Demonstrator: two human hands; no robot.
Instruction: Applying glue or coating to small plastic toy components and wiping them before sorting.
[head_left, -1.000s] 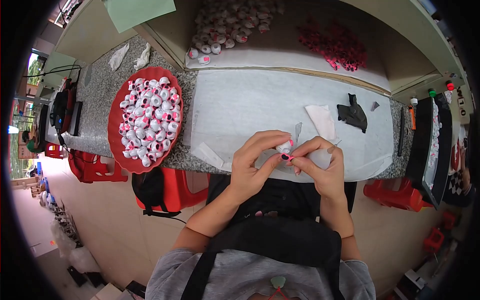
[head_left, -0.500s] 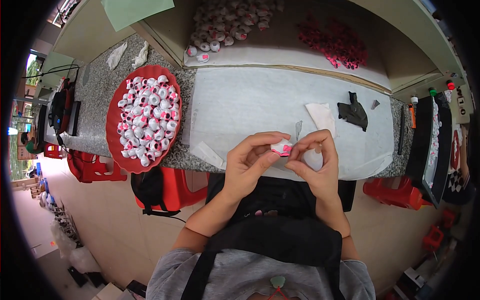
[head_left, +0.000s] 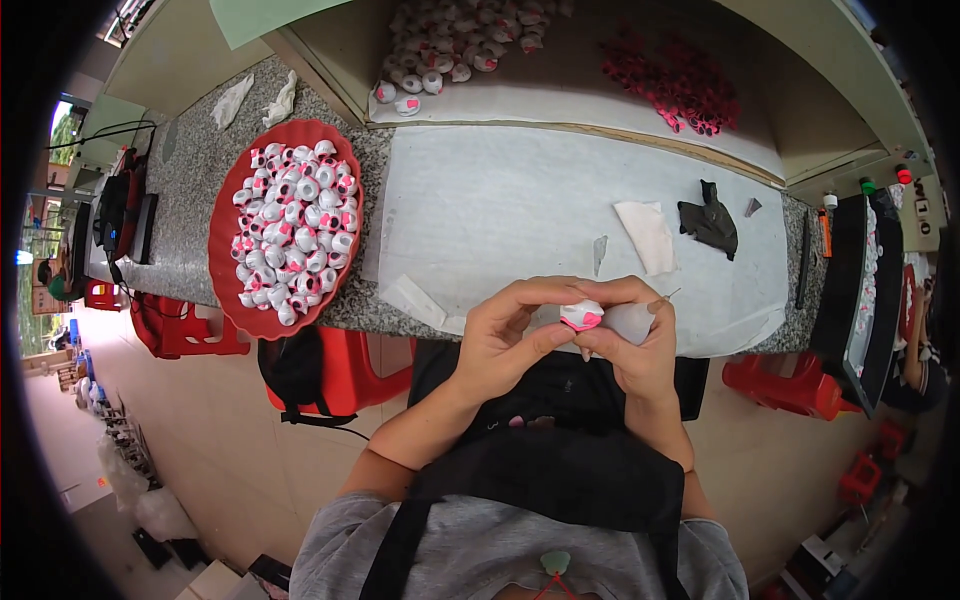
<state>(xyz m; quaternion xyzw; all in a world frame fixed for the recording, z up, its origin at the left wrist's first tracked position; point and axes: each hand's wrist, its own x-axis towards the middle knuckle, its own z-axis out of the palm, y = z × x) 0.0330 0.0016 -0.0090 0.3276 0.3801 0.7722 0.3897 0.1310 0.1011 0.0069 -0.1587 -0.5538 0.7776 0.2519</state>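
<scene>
Above the near edge of the paper-covered bench, my two hands meet at the fingertips. My left hand [head_left: 503,340] pinches a small rounded white piece with pink trim [head_left: 581,315] between thumb and fingers. Against my right hand's [head_left: 645,360] palm rests a small translucent white bottle [head_left: 631,322], with a thin needle-like tip pointing up and to the right, away from the piece. My right thumb and index finger also reach the piece's side. The fingers partly cover both things.
A red scalloped tray [head_left: 222,262] heaped with similar pieces stands left. Ahead, a shelf holds more white pieces [head_left: 455,45] and a pink pile [head_left: 680,85]. A folded white cloth [head_left: 645,236] and a black scrap [head_left: 709,222] lie on the white paper [head_left: 490,210].
My hands have come together, and the piece has shifted right and slightly down, close beside the bottle. My right fingers now touch the piece. The bottle's thin tip has come into sight.
</scene>
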